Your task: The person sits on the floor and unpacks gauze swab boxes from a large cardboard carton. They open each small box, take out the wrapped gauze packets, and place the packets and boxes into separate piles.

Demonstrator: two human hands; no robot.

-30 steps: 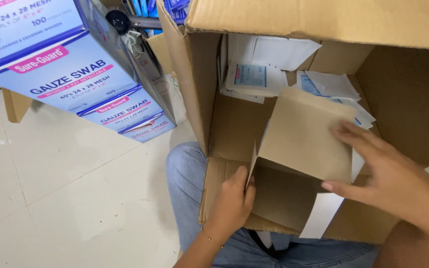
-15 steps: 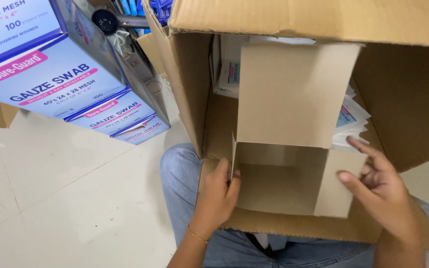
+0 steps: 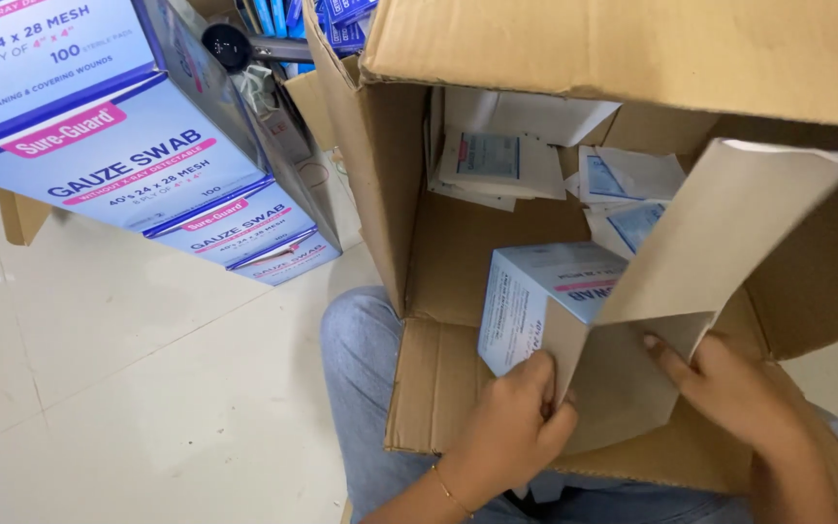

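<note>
A small light-blue carton (image 3: 532,306) stands tipped inside a big brown cardboard box (image 3: 380,184) that rests on my lap. My left hand (image 3: 514,427) grips the small carton's near left edge, fingers closed on it. My right hand (image 3: 729,393) holds the carton's right side, just under its long brown flap (image 3: 720,233), which is raised up to the right. Flat white gauze packets (image 3: 497,155) lie loose at the far end of the big box.
A stack of blue and white cartons (image 3: 118,155) leans on the left, on a pale tiled floor (image 3: 128,388). The big box's top flap (image 3: 632,49) overhangs the far side. My jeans-clad knee (image 3: 356,340) shows under the box.
The small carton has been turned, so its printed blue face now shows instead of its brown inside. Its flap swung up to the right, and both hands shifted lower on it.
</note>
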